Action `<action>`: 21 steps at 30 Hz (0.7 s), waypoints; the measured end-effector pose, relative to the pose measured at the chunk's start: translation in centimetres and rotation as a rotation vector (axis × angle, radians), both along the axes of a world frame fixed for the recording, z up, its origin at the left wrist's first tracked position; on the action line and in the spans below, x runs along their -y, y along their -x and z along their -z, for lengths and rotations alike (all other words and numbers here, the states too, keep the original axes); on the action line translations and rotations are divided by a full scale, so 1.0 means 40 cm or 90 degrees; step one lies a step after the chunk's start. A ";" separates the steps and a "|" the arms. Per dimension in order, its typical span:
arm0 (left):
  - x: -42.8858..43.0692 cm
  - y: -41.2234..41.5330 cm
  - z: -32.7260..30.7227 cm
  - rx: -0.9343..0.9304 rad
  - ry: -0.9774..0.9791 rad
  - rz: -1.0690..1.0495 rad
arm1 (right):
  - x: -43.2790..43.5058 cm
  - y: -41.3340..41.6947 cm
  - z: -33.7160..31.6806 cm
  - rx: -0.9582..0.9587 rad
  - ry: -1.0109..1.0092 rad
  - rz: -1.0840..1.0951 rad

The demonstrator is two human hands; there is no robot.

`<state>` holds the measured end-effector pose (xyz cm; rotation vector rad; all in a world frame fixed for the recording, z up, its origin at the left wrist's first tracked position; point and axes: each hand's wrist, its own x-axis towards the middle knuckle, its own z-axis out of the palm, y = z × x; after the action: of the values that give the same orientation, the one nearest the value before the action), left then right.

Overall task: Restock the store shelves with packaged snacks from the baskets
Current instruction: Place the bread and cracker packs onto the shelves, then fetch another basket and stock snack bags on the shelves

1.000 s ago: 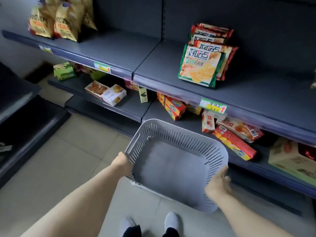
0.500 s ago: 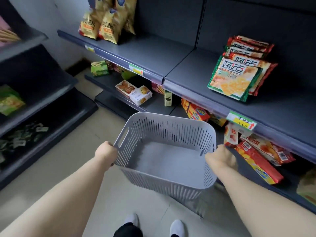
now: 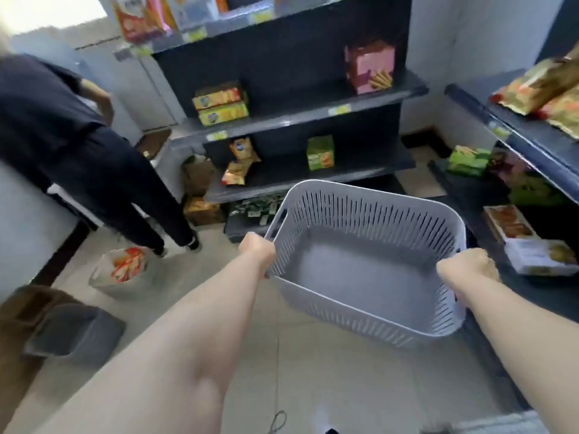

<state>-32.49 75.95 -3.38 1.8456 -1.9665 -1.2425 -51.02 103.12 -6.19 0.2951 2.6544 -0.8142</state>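
basket (image 3: 376, 197), grey slotted plastic, is held off the floor by both ends: left hand (image 3: 257, 250) clenched on its l rim, right hand (image 3: 470, 266) curled over its r rim. it hangs in the aisle btw a dark shelf unit (image 3: 297, 120) ahead w/ snack boxes and a side shelf (image 3: 532, 133) on the r w/ packets. another person (image 3: 78, 145) in dark clothes stands far l, near a plastic bag (image 3: 125, 270) on the floor.
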 end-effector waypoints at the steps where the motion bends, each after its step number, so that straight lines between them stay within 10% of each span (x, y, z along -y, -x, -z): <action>1: 0.051 -0.030 -0.017 -0.001 0.003 -0.036 | 0.080 0.006 -0.008 0.005 0.007 -0.036; 21: 0.480 -0.363 -0.153 0.113 0.128 -0.546 | 1.024 -0.010 -0.167 0.102 0.059 -0.747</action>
<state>-17.95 56.75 2.74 2.3341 -1.0471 -0.6043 -50.63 62.18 0.47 -1.0672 2.0650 -0.4461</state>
